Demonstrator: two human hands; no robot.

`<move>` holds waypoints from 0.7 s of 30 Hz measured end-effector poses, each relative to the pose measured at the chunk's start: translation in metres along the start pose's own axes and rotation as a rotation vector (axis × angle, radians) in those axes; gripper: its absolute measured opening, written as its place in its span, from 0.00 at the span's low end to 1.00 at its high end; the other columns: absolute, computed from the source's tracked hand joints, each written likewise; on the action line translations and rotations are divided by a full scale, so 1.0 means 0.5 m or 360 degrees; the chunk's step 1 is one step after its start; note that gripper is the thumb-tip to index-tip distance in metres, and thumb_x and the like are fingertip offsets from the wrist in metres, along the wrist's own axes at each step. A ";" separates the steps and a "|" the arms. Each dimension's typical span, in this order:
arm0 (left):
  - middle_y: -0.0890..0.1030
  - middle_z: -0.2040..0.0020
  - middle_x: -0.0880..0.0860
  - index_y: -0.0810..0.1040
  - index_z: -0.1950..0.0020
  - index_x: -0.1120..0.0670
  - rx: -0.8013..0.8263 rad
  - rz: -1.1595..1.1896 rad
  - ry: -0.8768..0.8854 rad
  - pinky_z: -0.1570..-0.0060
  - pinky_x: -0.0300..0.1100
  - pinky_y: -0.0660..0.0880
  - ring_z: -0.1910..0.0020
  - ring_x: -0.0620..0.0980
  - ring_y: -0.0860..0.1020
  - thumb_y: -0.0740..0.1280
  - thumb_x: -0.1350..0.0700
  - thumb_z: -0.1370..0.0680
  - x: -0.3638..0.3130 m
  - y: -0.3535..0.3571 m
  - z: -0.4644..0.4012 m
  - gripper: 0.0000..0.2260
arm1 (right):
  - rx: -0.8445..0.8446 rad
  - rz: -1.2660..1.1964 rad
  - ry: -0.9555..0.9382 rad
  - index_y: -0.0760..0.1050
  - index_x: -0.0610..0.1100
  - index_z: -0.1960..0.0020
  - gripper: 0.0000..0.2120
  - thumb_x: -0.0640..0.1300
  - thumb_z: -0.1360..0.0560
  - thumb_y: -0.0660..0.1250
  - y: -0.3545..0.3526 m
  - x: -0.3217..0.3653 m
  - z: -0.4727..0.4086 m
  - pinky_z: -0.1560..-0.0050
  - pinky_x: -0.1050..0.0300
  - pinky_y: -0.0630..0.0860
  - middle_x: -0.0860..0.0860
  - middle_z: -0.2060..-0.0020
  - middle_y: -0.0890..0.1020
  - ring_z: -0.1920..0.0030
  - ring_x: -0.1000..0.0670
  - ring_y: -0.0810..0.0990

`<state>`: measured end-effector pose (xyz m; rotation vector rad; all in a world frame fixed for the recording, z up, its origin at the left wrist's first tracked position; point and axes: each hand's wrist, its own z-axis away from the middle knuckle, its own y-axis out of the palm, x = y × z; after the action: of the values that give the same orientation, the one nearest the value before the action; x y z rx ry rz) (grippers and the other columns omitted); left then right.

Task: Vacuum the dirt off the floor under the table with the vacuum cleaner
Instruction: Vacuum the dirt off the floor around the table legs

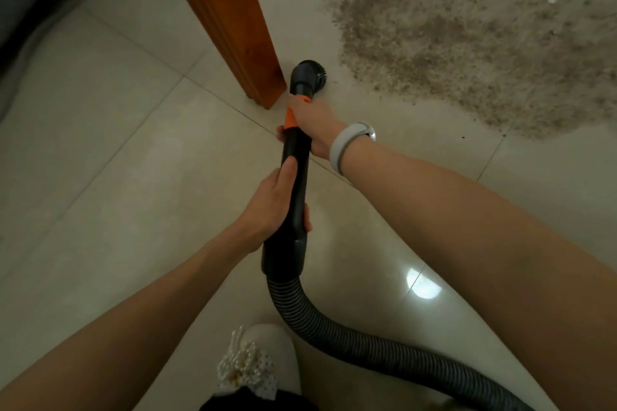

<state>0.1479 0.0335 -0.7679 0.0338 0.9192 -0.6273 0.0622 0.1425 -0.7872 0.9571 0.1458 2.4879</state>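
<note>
Here, from the head camera, both hands hold the black vacuum wand (293,173), which slopes down and away toward the floor (133,130). The left hand (272,207) wraps its fingers round the lower, thicker part of the wand, thumb lying along the top. The right hand (309,123), with a pale wristband (347,147) on its wrist, grips farther forward at the orange collar (291,117). The round brush nozzle (309,75) sits at the floor just beside the foot of the wooden table leg (230,20). A wide patch of grey-brown dirt (467,40) lies on the pale tiles to the right of the nozzle, near but not touching it. The ribbed grey hose (350,344) curves back from the wand past a white slipper (260,360)
</note>
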 end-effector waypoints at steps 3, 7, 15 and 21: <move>0.79 0.68 0.59 0.68 0.54 0.55 0.0018 -0.0058 -0.0009 0.68 0.44 0.77 0.74 0.53 0.78 0.48 0.41 0.19 -0.002 -0.002 -0.006 0.19 | -0.0062 -0.0071 -0.0008 0.67 0.42 0.53 0.06 0.44 0.21 0.61 -0.006 -0.003 -0.002 0.70 0.55 0.77 0.45 0.62 0.72 0.72 0.47 0.75; 0.79 0.69 0.58 0.69 0.55 0.56 0.0081 -0.0150 0.0030 0.71 0.42 0.76 0.75 0.52 0.78 0.49 0.42 0.18 -0.018 0.013 -0.015 0.19 | -0.0117 -0.0076 -0.0012 0.67 0.42 0.53 0.08 0.47 0.20 0.61 -0.036 0.009 0.000 0.72 0.57 0.76 0.45 0.66 0.74 0.73 0.48 0.75; 0.78 0.74 0.55 0.70 0.55 0.58 0.0123 -0.0251 0.0023 0.73 0.41 0.75 0.77 0.51 0.77 0.52 0.44 0.18 -0.017 0.045 -0.026 0.18 | -0.0261 -0.0243 -0.0033 0.69 0.42 0.56 0.11 0.49 0.21 0.61 -0.082 -0.003 0.005 0.71 0.56 0.75 0.48 0.72 0.72 0.75 0.50 0.74; 0.76 0.75 0.54 0.68 0.56 0.57 0.0203 -0.0287 0.0035 0.75 0.41 0.74 0.77 0.53 0.77 0.52 0.47 0.18 0.000 0.051 -0.010 0.15 | -0.0282 -0.0368 -0.0069 0.68 0.40 0.57 0.11 0.47 0.21 0.61 -0.107 -0.037 0.032 0.70 0.57 0.75 0.47 0.70 0.72 0.73 0.50 0.74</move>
<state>0.1576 0.0559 -0.7768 0.0729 0.9088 -0.8541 0.1054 0.1803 -0.8003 0.8670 0.0196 2.2258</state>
